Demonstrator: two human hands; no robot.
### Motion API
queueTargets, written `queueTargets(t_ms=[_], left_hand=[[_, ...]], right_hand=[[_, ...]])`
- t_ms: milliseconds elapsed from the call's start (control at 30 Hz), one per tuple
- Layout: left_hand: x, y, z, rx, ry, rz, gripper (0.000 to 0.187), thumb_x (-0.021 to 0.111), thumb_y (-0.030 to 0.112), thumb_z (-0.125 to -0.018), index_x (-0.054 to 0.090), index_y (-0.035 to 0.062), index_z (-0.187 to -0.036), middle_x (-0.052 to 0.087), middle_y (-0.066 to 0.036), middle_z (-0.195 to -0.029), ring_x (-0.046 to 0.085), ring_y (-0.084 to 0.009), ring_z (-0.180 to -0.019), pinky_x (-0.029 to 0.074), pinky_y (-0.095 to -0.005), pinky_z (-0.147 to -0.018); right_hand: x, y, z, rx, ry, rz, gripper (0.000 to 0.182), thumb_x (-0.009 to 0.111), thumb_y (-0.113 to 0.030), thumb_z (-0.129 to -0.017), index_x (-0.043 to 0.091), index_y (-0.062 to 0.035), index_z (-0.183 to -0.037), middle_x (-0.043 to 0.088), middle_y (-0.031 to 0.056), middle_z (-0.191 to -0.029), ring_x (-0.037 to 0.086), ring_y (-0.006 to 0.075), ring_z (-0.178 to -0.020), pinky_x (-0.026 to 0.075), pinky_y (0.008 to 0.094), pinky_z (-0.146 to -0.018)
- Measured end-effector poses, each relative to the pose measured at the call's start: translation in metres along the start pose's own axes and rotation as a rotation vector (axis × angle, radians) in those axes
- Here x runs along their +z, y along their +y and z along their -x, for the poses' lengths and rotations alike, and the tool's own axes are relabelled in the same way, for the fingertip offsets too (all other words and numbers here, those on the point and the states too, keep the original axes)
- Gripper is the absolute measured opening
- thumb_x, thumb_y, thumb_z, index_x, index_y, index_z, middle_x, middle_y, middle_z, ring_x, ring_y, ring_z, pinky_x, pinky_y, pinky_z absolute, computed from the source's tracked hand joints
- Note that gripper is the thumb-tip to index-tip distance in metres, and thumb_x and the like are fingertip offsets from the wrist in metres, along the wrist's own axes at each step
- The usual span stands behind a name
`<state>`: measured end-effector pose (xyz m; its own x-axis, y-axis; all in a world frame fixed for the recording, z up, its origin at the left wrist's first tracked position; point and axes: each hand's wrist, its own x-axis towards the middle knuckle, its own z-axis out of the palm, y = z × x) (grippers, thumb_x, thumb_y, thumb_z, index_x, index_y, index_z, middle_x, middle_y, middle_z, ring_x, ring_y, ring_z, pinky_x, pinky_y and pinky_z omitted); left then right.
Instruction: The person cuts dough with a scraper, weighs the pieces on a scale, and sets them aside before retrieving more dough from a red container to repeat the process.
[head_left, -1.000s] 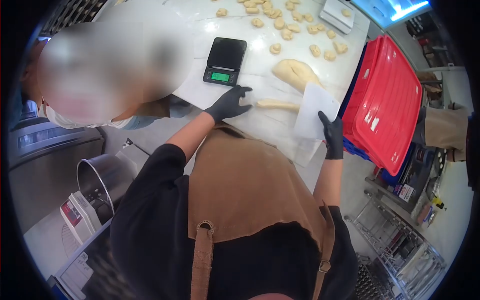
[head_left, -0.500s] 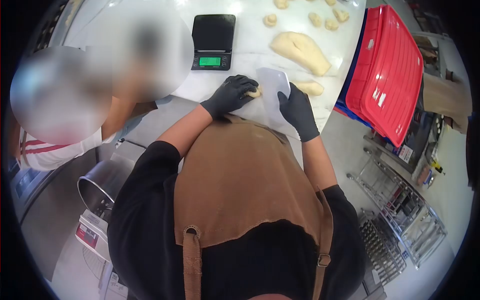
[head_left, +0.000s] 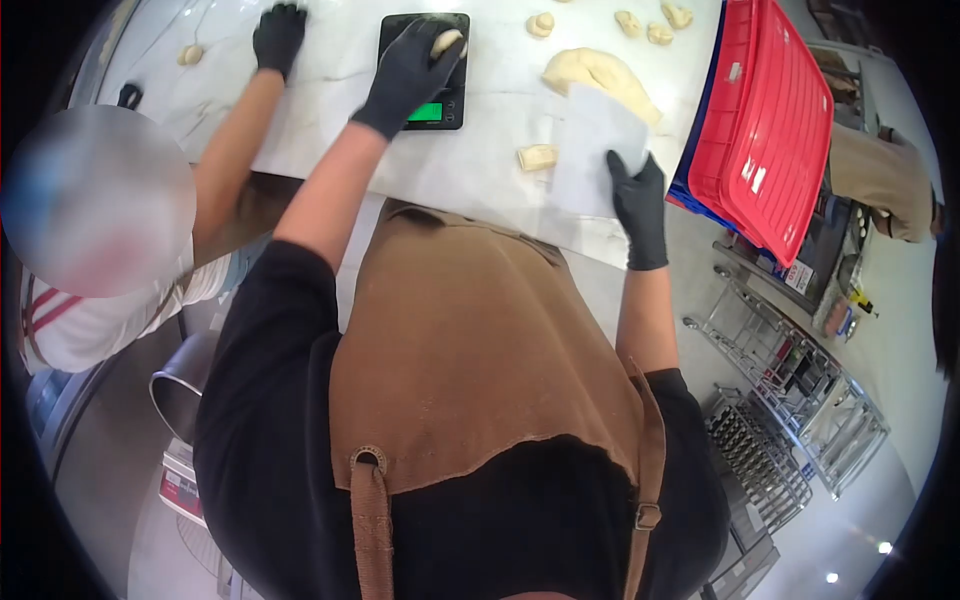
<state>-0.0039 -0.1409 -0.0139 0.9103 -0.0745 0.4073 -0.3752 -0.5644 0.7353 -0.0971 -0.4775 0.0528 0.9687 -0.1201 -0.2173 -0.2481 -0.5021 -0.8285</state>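
Observation:
My left hand (head_left: 411, 72), in a black glove, is over the platform of the black kitchen scale (head_left: 454, 108), its fingers around a small dough piece (head_left: 447, 42). Part of the green display shows below the wrist. In my gloved right hand (head_left: 640, 198) is a white dough scraper (head_left: 597, 150), gripped at its right edge. Just left of the scraper lies a short cut dough piece (head_left: 537, 157). A large dough slab (head_left: 598, 75) sits behind the scraper, which covers part of it.
Several small dough pieces (head_left: 541, 24) lie at the back of the marble table (head_left: 490, 190). A co-worker's gloved hand (head_left: 279, 38) rests on the table at left, near another dough piece (head_left: 190, 54). Red crates (head_left: 765, 130) stand beyond the right edge.
My left hand has moved forward from the table's front edge onto the scale with a dough piece. My right hand and the scraper have shifted right. The co-worker's hand now shows.

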Motion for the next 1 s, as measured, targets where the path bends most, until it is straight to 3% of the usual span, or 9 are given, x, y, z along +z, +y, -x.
queueTargets(t_ms=[67, 133, 200, 267, 433, 733, 800, 900, 1000], left_hand=[[0.022, -0.022, 0.004, 0.154, 0.063, -0.518, 0.032, 0.069, 0.019, -0.087, 0.064, 0.0086, -0.117, 0.064, -0.013, -0.118, 0.059, -0.0341, -0.109, 0.048, -0.0438, -0.091], [0.044, 0.018, 0.029, 0.065, -0.025, -0.779, 0.04, 0.067, 0.022, -0.088, 0.06, 0.0096, -0.126, 0.06, -0.014, -0.125, 0.055, -0.033, -0.117, 0.044, -0.0466, -0.098], [0.083, 0.048, 0.076, 0.138, -0.21, 0.03, 0.049, 0.068, 0.023, -0.088, 0.056, 0.0099, -0.133, 0.057, -0.015, -0.13, 0.056, -0.0327, -0.115, 0.045, -0.0456, -0.098], [0.098, 0.077, 0.108, 0.242, -0.389, 0.037, 0.041, 0.07, 0.02, -0.087, 0.061, 0.0091, -0.125, 0.061, -0.015, -0.122, 0.058, -0.0323, -0.107, 0.048, -0.0433, -0.093], [0.095, 0.066, 0.117, 0.151, -0.453, 0.027, 0.026, 0.075, 0.02, -0.083, 0.065, 0.0071, -0.104, 0.062, -0.013, -0.101, 0.06, -0.0324, -0.097, 0.05, -0.042, -0.084], [0.092, 0.072, 0.134, 0.221, -0.312, 0.062, 0.027, 0.079, 0.027, -0.08, 0.066, 0.0061, -0.091, 0.063, -0.01, -0.092, 0.062, -0.0296, -0.084, 0.049, -0.0421, -0.077], [0.089, 0.072, 0.14, 0.071, -0.322, -0.015, 0.027, 0.079, 0.029, -0.081, 0.067, 0.0064, -0.089, 0.063, -0.01, -0.091, 0.062, -0.029, -0.082, 0.049, -0.0423, -0.076], [0.08, 0.074, 0.141, 0.112, -0.299, -0.103, 0.032, 0.077, 0.037, -0.082, 0.066, 0.008, -0.087, 0.064, -0.01, -0.088, 0.062, -0.0292, -0.078, 0.049, -0.0418, -0.072], [0.08, 0.08, 0.137, 0.054, -0.335, -0.258, 0.039, 0.076, 0.047, -0.08, 0.065, 0.0096, -0.086, 0.065, -0.009, -0.084, 0.063, -0.0291, -0.075, 0.048, -0.0405, -0.069]], right_hand=[[-0.016, -0.009, 0.0, -0.019, 0.059, 0.024, 0.028, 0.067, -0.012, -0.094, 0.064, 0.0085, -0.113, 0.073, 0.0164, -0.098, 0.07, 0.0203, -0.086, 0.053, 0.0325, -0.077], [-0.018, -0.011, -0.016, -0.112, 0.075, 0.03, 0.032, 0.066, -0.016, -0.092, 0.064, 0.0076, -0.114, 0.073, 0.0191, -0.1, 0.07, 0.0248, -0.089, 0.053, 0.0349, -0.079], [-0.01, -0.01, -0.031, -0.16, 0.067, 0.029, 0.035, 0.065, -0.018, -0.091, 0.065, 0.0062, -0.115, 0.073, 0.0228, -0.1, 0.072, 0.0321, -0.093, 0.054, 0.0387, -0.082], [-0.001, -0.026, -0.047, -0.193, 0.014, 0.147, 0.038, 0.064, -0.022, -0.088, 0.065, 0.0041, -0.116, 0.069, 0.0302, -0.104, 0.067, 0.0421, -0.102, 0.053, 0.0436, -0.087], [0.03, -0.032, -0.073, -0.35, -0.058, 0.336, 0.03, 0.063, -0.021, -0.087, 0.066, 0.0026, -0.105, 0.067, 0.0305, -0.098, 0.065, 0.0462, -0.097, 0.053, 0.0474, -0.084], [0.083, -0.007, -0.082, -0.477, 0.044, 0.39, 0.025, 0.06, -0.022, -0.089, 0.068, 0.0003, -0.097, 0.069, 0.0257, -0.086, 0.067, 0.0449, -0.084, 0.054, 0.0502, -0.08], [0.062, -0.048, -0.067, -0.325, -0.073, 0.265, 0.026, 0.059, -0.022, -0.089, 0.067, 0.0006, -0.099, 0.068, 0.0281, -0.096, 0.066, 0.044, -0.094, 0.052, 0.05, -0.085], [0.06, -0.021, -0.059, -0.487, -0.238, 0.522, 0.027, 0.059, -0.02, -0.09, 0.067, 0.0022, -0.104, 0.069, 0.0267, -0.098, 0.066, 0.0431, -0.097, 0.051, 0.049, -0.087], [0.057, -0.009, -0.054, -0.406, -0.075, 0.192, 0.029, 0.061, -0.016, -0.089, 0.066, 0.0042, -0.11, 0.07, 0.0263, -0.098, 0.066, 0.043, -0.097, 0.051, 0.0474, -0.088]])
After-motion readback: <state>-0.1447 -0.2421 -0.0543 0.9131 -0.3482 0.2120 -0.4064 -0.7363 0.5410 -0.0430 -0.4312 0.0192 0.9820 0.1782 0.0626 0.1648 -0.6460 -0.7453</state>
